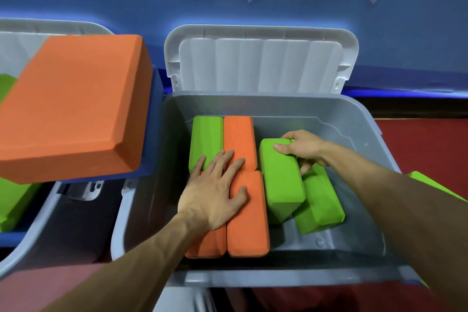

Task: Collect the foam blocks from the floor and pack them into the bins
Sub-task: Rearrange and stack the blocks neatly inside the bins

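Foam blocks sit in the grey bin (354, 119), six by my count: three orange and three green. In its far-left corner the far green block (206, 139) stands on edge, with the far orange block (239, 142) touching its right side. Toward the front edge two more lie side by side: the near orange block (249, 215) in plain view, and the covered orange block (210, 240) mostly under my forearm. My left hand (215, 192) lies flat with its fingers spread, pressing where these four meet.

My right hand (301, 149) is curled round the far end of the tilted green block (279, 180) in the middle of the bin. That block leans against the lower green block (321, 208), which lies nearer the right wall. My hands are apart.

Behind the bin's far edge its grey lid (263, 63) stands open against a blue wall (329, 7).

At left, one big orange block (71, 104) close to my view hides most of a second bin (38, 235). It seems to rest on something blue, though I cannot tell what. Green foam (10, 200) shows in that bin, count unclear. Past the right edge, one corner of another green block (435, 185) peeks out behind my right forearm, beside the red floor (417, 147).
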